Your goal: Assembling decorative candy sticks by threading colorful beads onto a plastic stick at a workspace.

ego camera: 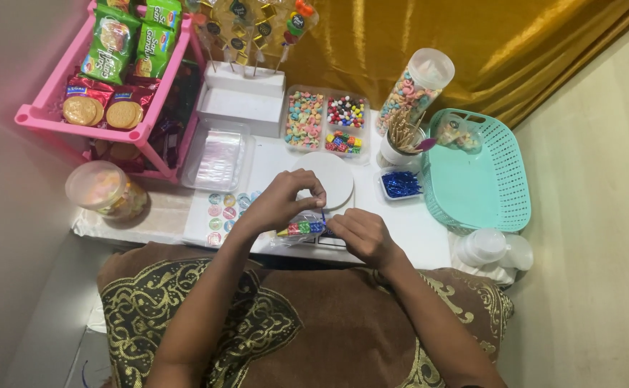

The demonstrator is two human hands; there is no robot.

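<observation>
the left hand [283,203] and the right hand [361,236] meet at the front edge of a small white table [415,226], and between them lies a small clear bag of coloured candies [301,228]. the left hand is curled, its fingertips pinched together over the bag's upper end; the right hand is bent into a loose fist touching the bag's other end, though i cannot tell how firmly it grips. the bag sits near the table's front edge, just at six o'clock from a round white disc [327,177].

at nine o'clock from the left hand is a sheet of round stickers [221,208], and past it a lidded jar [105,190]. at twelve o'clock stands a clear tray of sorted candies [325,118], with a white box [240,100] beside it. at ten o'clock a pink rack [49,115] holds biscuit packets. at two o'clock are a cup of wooden sticks [401,140], a tall jar of ring candies [415,90] and a small dish of blue bits [401,185]. a teal basket [487,179] sits at three o'clock.
</observation>
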